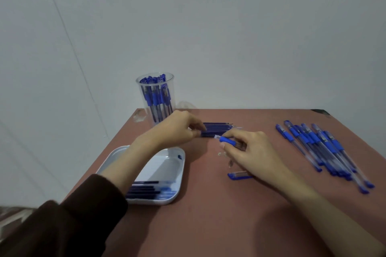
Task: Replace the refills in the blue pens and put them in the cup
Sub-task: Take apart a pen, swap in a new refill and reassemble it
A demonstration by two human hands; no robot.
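A dark sleeve (73, 221) comes in at 7 o'clock, its forearm passing over a white tray (167, 162) where several dark refills (146, 189), presumably the spent ones, lie together at the near end. The left hand (177, 129) reaches to the middle of the tabletop (208, 225), fingers curled and pinching the near end of a stack of fresh refills (217, 128); how many it has hold of is not clear. Just to the right, the right hand (254, 150) grips an open pen barrel (228, 142) by its blue sleeve, open end pointing toward that stack. A loose cap (239, 175) lies on the tabletop below that hand, and one or two small clear pieces, possibly the tip section, sit beside it.

At 11 o'clock the clear cup (155, 98) stands well filled with finished pens (155, 94). At 3 o'clock a heap of blue pens (325, 148) waits, seemingly unopened.

My reading: well past the start, perhaps around halfway. The pen in hand is emptied and needs a refill, its tip and cap, then the cup; the heap remains.
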